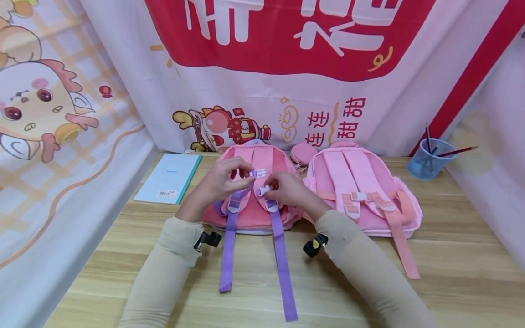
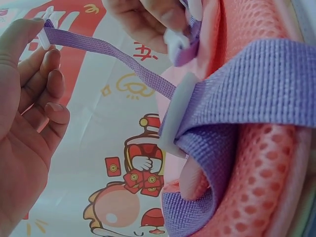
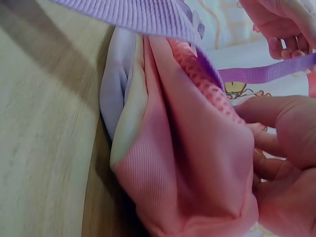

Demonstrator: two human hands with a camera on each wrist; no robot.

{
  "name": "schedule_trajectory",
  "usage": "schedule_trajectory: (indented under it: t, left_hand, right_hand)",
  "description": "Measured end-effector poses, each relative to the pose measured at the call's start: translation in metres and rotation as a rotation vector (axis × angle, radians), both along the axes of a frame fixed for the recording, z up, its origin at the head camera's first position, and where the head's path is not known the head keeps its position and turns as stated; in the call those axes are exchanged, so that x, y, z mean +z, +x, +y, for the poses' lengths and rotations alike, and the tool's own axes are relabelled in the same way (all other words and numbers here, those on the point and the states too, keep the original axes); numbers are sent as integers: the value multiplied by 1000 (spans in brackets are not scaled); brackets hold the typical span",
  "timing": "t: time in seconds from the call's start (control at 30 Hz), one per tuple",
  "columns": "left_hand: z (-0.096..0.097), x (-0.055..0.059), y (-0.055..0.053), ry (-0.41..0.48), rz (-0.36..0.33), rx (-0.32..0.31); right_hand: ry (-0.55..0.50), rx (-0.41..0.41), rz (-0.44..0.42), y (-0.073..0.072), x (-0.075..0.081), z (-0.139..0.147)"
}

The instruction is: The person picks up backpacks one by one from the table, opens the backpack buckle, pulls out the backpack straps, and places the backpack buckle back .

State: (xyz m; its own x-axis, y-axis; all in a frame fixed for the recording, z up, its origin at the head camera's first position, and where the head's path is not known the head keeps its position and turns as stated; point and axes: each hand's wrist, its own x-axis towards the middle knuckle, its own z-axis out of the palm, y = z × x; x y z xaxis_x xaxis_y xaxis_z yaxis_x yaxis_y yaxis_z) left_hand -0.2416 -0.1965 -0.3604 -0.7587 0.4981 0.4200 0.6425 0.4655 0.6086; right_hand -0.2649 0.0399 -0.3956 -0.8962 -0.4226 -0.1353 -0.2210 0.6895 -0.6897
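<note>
The left hand [image 1: 223,180] pinches the white pronged half [image 1: 260,173] of a buckle between its thumb and fingertips. The thumb and finger of the right hand [image 1: 289,189] hold the socket half [image 1: 264,190]. So each half is with its own hand, and the two stay apart. In the head view the prongs point to the person's right, and the long axis of this half lies nearly sideways. The socket half lies just below it in that view, a little tilted: the halves are side by side, not end to end. Which way its mouth faces, I cannot tell. From the pronged half a narrow purple strap [image 2: 108,52] runs to a white slider [image 2: 180,113]. Both buckle halves are above the coral backpack [image 1: 250,221]. Farther out, a pink backpack [image 1: 385,180] lies on the right and a blue notebook [image 1: 170,175] on the left.
</note>
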Motion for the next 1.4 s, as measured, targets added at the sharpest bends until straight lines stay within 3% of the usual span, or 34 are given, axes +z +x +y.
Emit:
schedule_trajectory:
  t: [0.1,0.33,0.67,0.93,1.1,1.4]
  left_hand:
    - [-1,0,0,-3,-12,5]
    - [-1,-2,-2,8,28,-19]
    - [0,-3,-3,17,44,-37]
    - [-1,-4,-2,-1,12,-19]
    - [-4,-5,-2,-20,-22,12]
    - [-9,-6,-2,-34,-65,52]
  right_hand:
    - [-94,-1,3,1,-1,7]
    - [-308,-29,-30,2,0,18]
    - [-366,9,115,1,-1,26]
    - [-494,10,79,-1,-5,21]
    - [-470,2,149,-1,-6,16]
    - [-476,28,183,-1,-8,10]
